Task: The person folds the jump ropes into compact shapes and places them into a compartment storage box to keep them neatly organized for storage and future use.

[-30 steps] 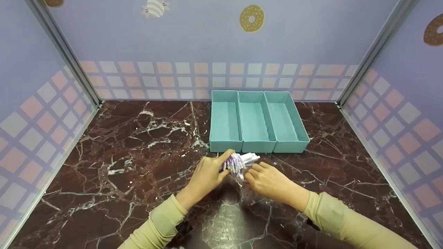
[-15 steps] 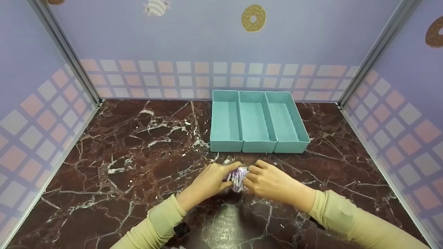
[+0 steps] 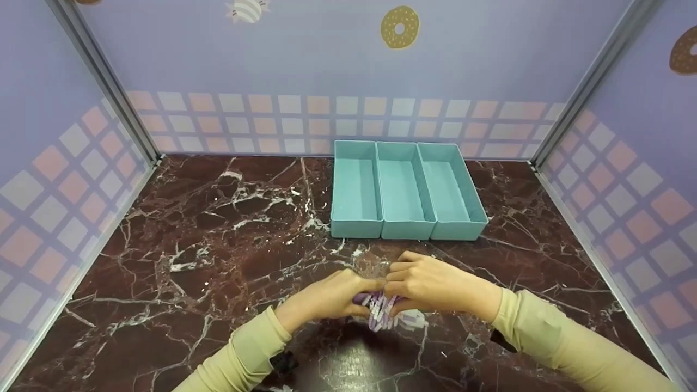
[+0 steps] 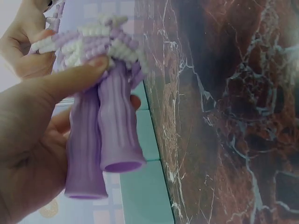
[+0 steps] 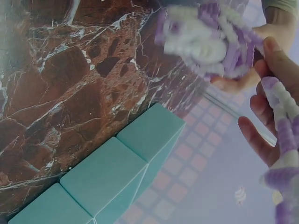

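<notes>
The left hand [image 3: 335, 294] grips the purple handles [image 4: 119, 121] while the right hand [image 3: 427, 284] pinches the beaded rope [image 5: 286, 133]; uneven tugging could knot it.

Just right of the frame's centre I see three teal bins [image 3: 408, 230] side by side on a white-veined, dark red tabletop [image 3: 218, 283]. Across the top I have a lilac wall [image 3: 316, 60] bearing a golden donut picture [image 3: 390, 27] and, left of it, a striped candy picture [image 3: 248, 10].
</notes>
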Available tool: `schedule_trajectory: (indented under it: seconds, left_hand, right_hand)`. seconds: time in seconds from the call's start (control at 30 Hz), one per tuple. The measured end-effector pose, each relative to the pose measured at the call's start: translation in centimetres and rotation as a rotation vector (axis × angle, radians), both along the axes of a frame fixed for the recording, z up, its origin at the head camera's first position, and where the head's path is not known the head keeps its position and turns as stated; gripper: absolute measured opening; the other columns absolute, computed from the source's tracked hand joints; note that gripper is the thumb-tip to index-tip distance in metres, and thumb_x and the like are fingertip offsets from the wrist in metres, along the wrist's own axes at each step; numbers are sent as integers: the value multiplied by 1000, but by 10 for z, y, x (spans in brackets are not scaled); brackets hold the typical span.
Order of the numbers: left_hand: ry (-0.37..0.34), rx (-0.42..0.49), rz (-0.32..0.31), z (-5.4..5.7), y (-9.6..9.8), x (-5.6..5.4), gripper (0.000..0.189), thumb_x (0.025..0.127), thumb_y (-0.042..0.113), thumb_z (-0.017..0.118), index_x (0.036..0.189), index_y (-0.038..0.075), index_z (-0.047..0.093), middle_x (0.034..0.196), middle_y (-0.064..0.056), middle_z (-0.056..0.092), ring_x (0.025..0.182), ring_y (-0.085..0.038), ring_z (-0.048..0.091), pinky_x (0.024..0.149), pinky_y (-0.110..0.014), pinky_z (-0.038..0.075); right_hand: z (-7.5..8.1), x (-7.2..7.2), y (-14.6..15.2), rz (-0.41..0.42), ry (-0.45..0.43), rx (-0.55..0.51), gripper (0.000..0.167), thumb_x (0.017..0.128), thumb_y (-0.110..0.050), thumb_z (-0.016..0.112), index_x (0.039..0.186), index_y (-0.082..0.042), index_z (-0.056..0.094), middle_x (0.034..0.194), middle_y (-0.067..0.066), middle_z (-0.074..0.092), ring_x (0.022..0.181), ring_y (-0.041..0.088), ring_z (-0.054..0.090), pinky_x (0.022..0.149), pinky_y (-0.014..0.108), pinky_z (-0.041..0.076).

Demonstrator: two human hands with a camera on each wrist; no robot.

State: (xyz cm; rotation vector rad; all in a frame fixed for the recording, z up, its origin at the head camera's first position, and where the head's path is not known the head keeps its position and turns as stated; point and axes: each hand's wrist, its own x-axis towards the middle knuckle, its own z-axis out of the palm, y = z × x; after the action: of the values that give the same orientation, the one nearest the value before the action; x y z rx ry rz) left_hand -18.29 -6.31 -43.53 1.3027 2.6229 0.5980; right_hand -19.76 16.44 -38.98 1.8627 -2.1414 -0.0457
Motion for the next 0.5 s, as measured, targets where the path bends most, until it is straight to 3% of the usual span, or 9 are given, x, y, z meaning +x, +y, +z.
schedule_trajectory:
  seconds: [0.2, 0.33, 0.5]
  left_hand:
    - [-4, -9, -75, 0, -1, 4, 49, 83, 26, 77, 128, 12, 63, 109, -4, 75, 84, -11, 69, 78, -13, 55]
    - [-25, 4, -107, -1, 0, 5, 39, 83, 25, 77, 116, 9, 65, 94, -5, 74, 72, -7, 62, 66, -9, 50]
    - [-66, 26, -115, -1, 0, 6, 38, 84, 25, 77, 117, 9, 66, 96, -6, 74, 72, -5, 61, 66, -6, 47]
  right_hand:
    - [3, -2, 2, -5, -160, 6, 34, 85, -53, 64, 93, -20, 69, 83, -11, 68, 77, 6, 60, 82, 25, 49]
    - [3, -6, 4, -12, -243, 1, 35, 81, -54, 67, 91, -21, 70, 85, -11, 70, 77, 7, 61, 75, 23, 51]
    - [5, -10, 5, -31, -323, 11, 35, 81, -52, 68, 94, -19, 72, 90, -8, 72, 81, 8, 64, 76, 23, 55]
